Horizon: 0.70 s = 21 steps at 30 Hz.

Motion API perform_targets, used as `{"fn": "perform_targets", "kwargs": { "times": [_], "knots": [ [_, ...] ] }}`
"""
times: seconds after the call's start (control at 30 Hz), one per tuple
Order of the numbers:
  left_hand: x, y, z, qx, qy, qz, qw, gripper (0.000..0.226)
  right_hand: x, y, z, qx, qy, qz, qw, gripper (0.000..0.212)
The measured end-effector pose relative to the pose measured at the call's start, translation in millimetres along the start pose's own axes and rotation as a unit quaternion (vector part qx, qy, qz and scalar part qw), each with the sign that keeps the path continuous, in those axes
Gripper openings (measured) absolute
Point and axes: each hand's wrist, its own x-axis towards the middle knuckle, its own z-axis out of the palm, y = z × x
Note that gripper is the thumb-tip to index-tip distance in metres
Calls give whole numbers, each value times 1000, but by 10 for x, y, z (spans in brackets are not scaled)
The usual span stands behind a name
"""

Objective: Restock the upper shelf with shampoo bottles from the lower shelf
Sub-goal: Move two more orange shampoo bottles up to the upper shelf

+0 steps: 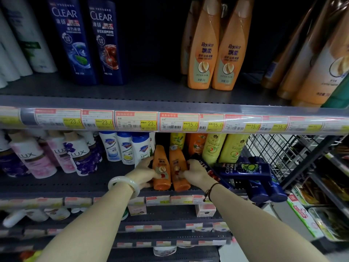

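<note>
Two orange shampoo bottles stand side by side on the lower shelf (pixel 75 183). My left hand (pixel 144 172) grips the left orange bottle (pixel 161 167) from its left side. My right hand (pixel 196 172) wraps the right orange bottle (pixel 177 167) from its right side. On the upper shelf (pixel 151 91) stand two orange Rejoice bottles (pixel 215 48) and, further left, two dark blue Clear bottles (pixel 88 40). A wide gap lies between these two groups.
Several dark blue Clear bottles (pixel 245 170) lie toppled just right of my right hand. Lux bottles (pixel 56 157) and white Safeguard bottles (pixel 124 146) stand to the left, yellow-green bottles (pixel 222 148) behind. A price-tag rail (pixel 170 121) fronts the upper shelf. A wire rack (pixel 283 152) stands at right.
</note>
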Motion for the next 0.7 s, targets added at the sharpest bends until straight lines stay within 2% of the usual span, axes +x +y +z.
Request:
{"fn": "perform_targets", "kwargs": {
  "times": [0.1,0.23,0.57,0.7],
  "knots": [
    [-14,8,7,-15,-7,-4,1000,96,-9,-1,-13,29,-2,-1,1000,49],
    [-10,38,-36,-17,-33,-12,999,94,-71,-48,-74,55,-2,1,998,58],
    [-88,116,-9,-14,-39,-9,999,75,-106,-49,-199,112,-9,3,994,74],
    [-133,148,-14,-21,-44,-5,999,74,-145,-51,-212,130,-16,-2,991,75]
  ]
}}
